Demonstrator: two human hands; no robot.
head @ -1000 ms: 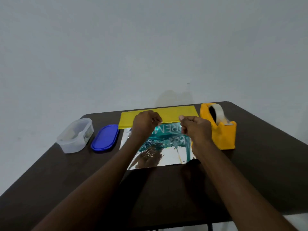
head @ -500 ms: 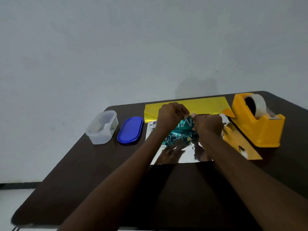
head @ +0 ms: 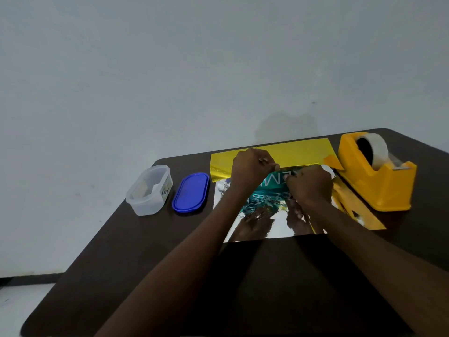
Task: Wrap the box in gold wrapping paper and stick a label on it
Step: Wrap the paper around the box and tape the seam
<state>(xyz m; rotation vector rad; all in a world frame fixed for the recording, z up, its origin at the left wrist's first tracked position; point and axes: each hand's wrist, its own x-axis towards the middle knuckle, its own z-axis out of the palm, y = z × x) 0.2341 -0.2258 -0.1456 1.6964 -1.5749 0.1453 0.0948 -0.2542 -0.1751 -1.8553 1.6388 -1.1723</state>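
On the dark brown worktop point(head: 145, 251) at centre frame, the teal printed box point(head: 272, 190) lies on the shiny gold wrapping paper point(head: 303, 152), long axis left-right, directly under the curled left hand point(head: 250, 171) and right hand point(head: 309, 186), both pinching its far edge, equally near.

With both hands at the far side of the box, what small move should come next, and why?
Probably draw the gold paper over the box towards the near side. Left hand and right hand both pinch at its folded edge, and the teal top is uncovered.
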